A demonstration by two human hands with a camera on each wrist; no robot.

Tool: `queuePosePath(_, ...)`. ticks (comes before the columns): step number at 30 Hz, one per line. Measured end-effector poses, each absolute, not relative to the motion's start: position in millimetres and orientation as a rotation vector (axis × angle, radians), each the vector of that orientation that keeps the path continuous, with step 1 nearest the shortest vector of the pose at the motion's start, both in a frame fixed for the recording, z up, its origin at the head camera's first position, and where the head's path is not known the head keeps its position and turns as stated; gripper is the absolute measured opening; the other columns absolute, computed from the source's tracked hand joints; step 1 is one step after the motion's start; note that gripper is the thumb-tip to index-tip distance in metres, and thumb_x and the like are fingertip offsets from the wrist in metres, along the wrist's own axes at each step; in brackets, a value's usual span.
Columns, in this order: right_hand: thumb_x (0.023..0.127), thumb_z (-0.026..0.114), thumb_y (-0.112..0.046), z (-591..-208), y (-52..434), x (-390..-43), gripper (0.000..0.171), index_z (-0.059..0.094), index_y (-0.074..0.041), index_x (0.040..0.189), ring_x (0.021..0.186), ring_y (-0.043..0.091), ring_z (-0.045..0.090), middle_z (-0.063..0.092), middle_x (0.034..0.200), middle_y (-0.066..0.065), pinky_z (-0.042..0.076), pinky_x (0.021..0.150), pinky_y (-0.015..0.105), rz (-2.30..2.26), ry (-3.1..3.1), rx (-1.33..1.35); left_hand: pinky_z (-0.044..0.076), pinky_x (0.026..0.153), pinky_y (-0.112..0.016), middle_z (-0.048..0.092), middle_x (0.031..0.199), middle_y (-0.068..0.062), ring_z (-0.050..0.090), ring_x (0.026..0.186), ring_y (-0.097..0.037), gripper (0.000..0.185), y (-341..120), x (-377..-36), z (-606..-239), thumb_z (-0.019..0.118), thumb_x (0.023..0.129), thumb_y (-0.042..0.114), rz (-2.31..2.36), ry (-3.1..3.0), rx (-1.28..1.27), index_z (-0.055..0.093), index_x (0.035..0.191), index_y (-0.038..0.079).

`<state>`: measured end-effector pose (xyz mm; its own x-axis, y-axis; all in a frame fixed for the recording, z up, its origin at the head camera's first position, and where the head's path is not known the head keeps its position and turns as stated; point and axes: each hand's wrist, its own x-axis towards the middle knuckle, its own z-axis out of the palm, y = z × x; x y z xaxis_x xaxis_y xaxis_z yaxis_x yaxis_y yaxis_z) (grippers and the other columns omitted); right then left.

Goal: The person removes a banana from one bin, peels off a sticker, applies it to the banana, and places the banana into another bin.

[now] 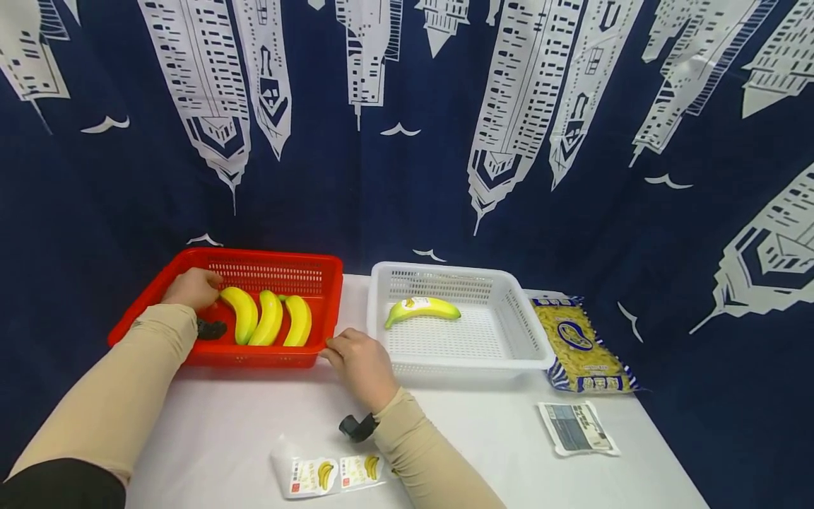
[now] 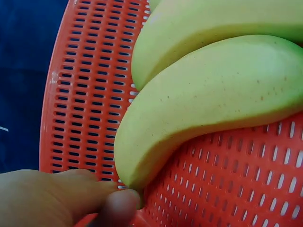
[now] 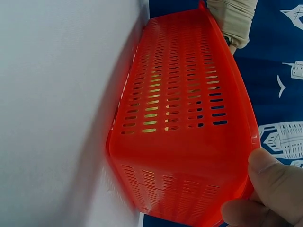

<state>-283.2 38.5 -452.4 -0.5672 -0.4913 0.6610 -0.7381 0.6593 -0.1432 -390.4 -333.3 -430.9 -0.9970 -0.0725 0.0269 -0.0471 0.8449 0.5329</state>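
A red basket [image 1: 254, 357] at the left of the white table holds three yellow bananas side by side. My left hand [image 1: 213, 286] reaches into its back left part. There it pinches the far end of the leftmost banana [image 1: 244, 316], whose tip sits between thumb and finger in the left wrist view [image 2: 124, 197]. My right hand [image 1: 333, 349] grips the basket's front right corner, with the thumb [image 3: 272, 172] over the rim [image 3: 251, 137]. A white basket [image 1: 531, 332] beside it holds one banana with a sticker [image 1: 422, 308].
A bag of yellow pasta [image 1: 581, 346] lies right of the white basket, with a small printed packet [image 1: 577, 427] in front of it. A sheet of banana stickers [image 1: 331, 474] lies near the table's front edge. A dark blue patterned curtain hangs behind.
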Motion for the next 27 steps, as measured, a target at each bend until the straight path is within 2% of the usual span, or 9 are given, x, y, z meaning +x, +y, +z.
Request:
queuePosePath(3, 0.088, 0.083, -0.025, -452.6, 38.9, -283.1, 0.013, 0.081, -0.014, 0.094, 0.072, 0.01, 0.066, 0.07, 0.08, -0.003, 0.056, 0.067, 0.021, 0.545, -2.292, 0.938, 0.054, 0.069, -0.032, 0.074, 0.09, -0.017, 0.068, 0.064, -0.017, 0.053, -332.5, -390.0, -431.9, 0.061, 0.087, 0.006, -0.936, -3.032, 0.045, 0.055, 0.136, -0.013)
queuePosePath(5, 0.088, 0.083, -0.025, -452.5, 39.1, -283.0, 0.013, 0.081, -0.014, 0.095, 0.072, 0.01, 0.066, 0.071, 0.08, -0.003, 0.056, 0.068, 0.021, 0.544, -2.293, 0.938, 0.055, 0.066, -0.029, 0.073, 0.085, -0.014, 0.067, 0.06, -0.015, 0.057, -331.8, -389.9, -432.4, 0.063, 0.083, 0.003, -1.001, -3.05, 0.016, 0.053, 0.135, -0.017)
queuePosePath(7, 0.088, 0.083, -0.024, -452.7, 39.0, -283.2, 0.014, 0.081, -0.014, 0.096, 0.072, 0.01, 0.067, 0.071, 0.081, -0.003, 0.056, 0.068, 0.021, 0.549, -2.293, 0.943, 0.057, 0.065, -0.03, 0.071, 0.085, -0.017, 0.067, 0.061, -0.018, 0.062, -331.1, -389.5, -432.6, 0.067, 0.08, 0.003, -1.035, -3.07, 0.0, 0.051, 0.135, -0.019)
queuePosePath(11, 0.087, 0.084, -0.025, -453.1, 38.1, -283.1, 0.015, 0.082, -0.013, 0.097, 0.071, 0.01, 0.066, 0.071, 0.08, -0.002, 0.056, 0.068, 0.02, 0.561, -2.299, 0.946, 0.057, 0.073, -0.036, 0.067, 0.11, -0.03, 0.065, 0.076, -0.026, 0.075, -332.2, -390.7, -435.6, 0.08, 0.076, 0.011, -0.975, -3.111, -0.05, 0.048, 0.138, -0.018)
queuePosePath(14, 0.088, 0.083, -0.026, -453.4, 37.9, -282.7, 0.016, 0.082, -0.013, 0.097, 0.072, 0.01, 0.067, 0.072, 0.081, -0.002, 0.056, 0.069, 0.019, 0.559, -2.308, 0.942, 0.056, 0.074, -0.036, 0.059, 0.124, -0.033, 0.061, 0.083, -0.028, 0.085, -332.4, -393.6, -438.5, 0.084, 0.074, 0.013, -0.919, -3.149, -0.145, 0.043, 0.144, -0.016)
queuePosePath(17, 0.089, 0.082, -0.027, -453.9, 37.8, -282.5, 0.017, 0.081, -0.013, 0.098, 0.073, 0.01, 0.068, 0.073, 0.082, -0.002, 0.056, 0.07, 0.019, 0.556, -2.311, 0.938, 0.056, 0.069, -0.034, 0.057, 0.124, -0.034, 0.061, 0.079, -0.026, 0.088, -329.9, -395.9, -440.4, 0.084, 0.073, 0.009, -0.929, -3.185, -0.233, 0.041, 0.147, -0.013)
queuePosePath(20, 0.089, 0.082, -0.028, -454.1, 37.9, -282.5, 0.017, 0.081, -0.013, 0.098, 0.074, 0.01, 0.068, 0.073, 0.082, -0.003, 0.056, 0.07, 0.019, 0.55, -2.311, 0.932, 0.057, 0.072, -0.036, 0.058, 0.122, -0.033, 0.061, 0.08, -0.028, 0.086, -326.6, -395.0, -439.4, 0.084, 0.069, 0.005, -0.89, -3.197, -0.223, 0.044, 0.144, -0.011)
queuePosePath(23, 0.089, 0.082, -0.028, -453.7, 38.2, -282.4, 0.017, 0.081, -0.013, 0.098, 0.074, 0.01, 0.068, 0.073, 0.083, -0.003, 0.056, 0.07, 0.019, 0.549, -2.308, 0.933, 0.058, 0.077, -0.04, 0.057, 0.125, -0.034, 0.061, 0.087, -0.033, 0.088, -325.0, -393.8, -438.9, 0.085, 0.067, 0.005, -0.852, -3.191, -0.197, 0.043, 0.144, -0.008)
queuePosePath(27, 0.089, 0.082, -0.028, -453.0, 38.7, -282.5, 0.018, 0.081, -0.012, 0.098, 0.074, 0.01, 0.069, 0.073, 0.083, -0.002, 0.057, 0.071, 0.02, 0.549, -2.305, 0.935, 0.057, 0.073, -0.036, 0.056, 0.125, -0.033, 0.06, 0.087, -0.032, 0.097, -323.8, -395.2, -440.3, 0.084, 0.067, 0.006, -0.844, -3.196, -0.213, 0.037, 0.151, -0.005)
